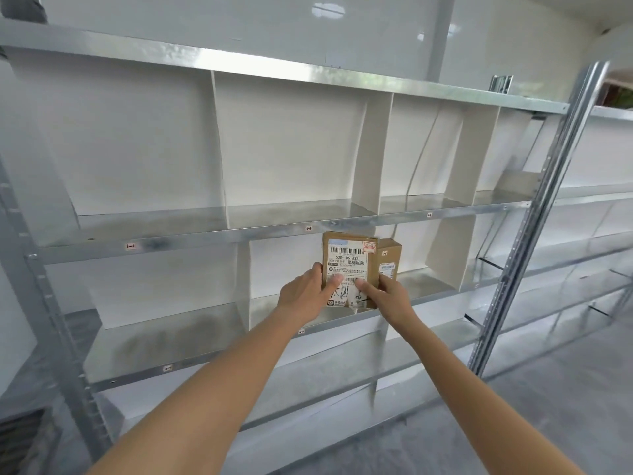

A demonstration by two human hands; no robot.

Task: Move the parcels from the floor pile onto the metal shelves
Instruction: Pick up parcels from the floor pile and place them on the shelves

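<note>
Currently both hands hold two cardboard parcels upright at the mouth of a middle shelf bay [342, 311]: left hand [305, 291] pinches the labelled parcel [346, 265], right hand [385, 291] grips the smaller parcel [388, 258] touching its right side. Long axes vertical, bay directly beyond the fingers [334, 281], so next is probably a straight push in; neither hand is clearly nearer.

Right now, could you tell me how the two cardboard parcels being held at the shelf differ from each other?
The front parcel is wider and faces the camera; the rear parcel is narrower and half hidden behind it. The front parcel carries a large white barcode label over most of its face; the rear parcel shows only a small label. The left hand grips the front parcel; the right hand touches both. Both are brown, upright boxes.
</note>
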